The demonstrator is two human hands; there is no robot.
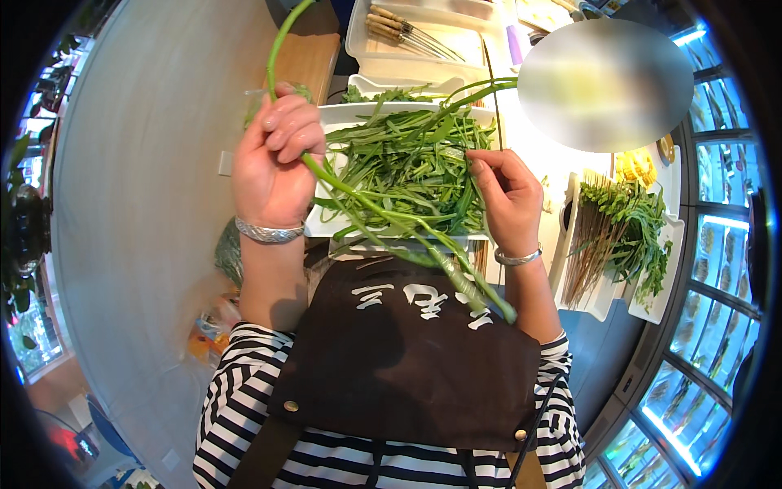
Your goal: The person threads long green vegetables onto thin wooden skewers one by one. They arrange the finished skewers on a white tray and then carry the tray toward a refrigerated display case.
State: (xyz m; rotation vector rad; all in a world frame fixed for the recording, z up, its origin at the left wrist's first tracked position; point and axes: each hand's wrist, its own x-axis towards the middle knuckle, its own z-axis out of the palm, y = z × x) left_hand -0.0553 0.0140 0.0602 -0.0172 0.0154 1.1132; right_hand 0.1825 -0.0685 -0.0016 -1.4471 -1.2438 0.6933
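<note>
My left hand (281, 153) is closed around long green leafy-vegetable stems (360, 195), raised over the left side of the tray. One end curves up past my fingers; the others hang down to the right in front of my apron (403, 354). My right hand (510, 198) is at the tray's right side, thumb and forefinger nearly together beside the leaves. Whether a piece is pinched between them I cannot tell. Below and between my hands, a white tray (314, 226) holds a heap of cut green leaves and stems (409, 165). Longer stems (482, 91) reach out over its upper right edge.
Wooden-handled metal skewers (415, 36) lie in a clear plastic bin (421, 64) behind the tray. To the right, white trays (602, 305) carry skewered greens (632, 232), near yellow food pieces (635, 166). A lit glass-door cabinet (702, 305) lines the right; a pale panel (140, 183) stands left.
</note>
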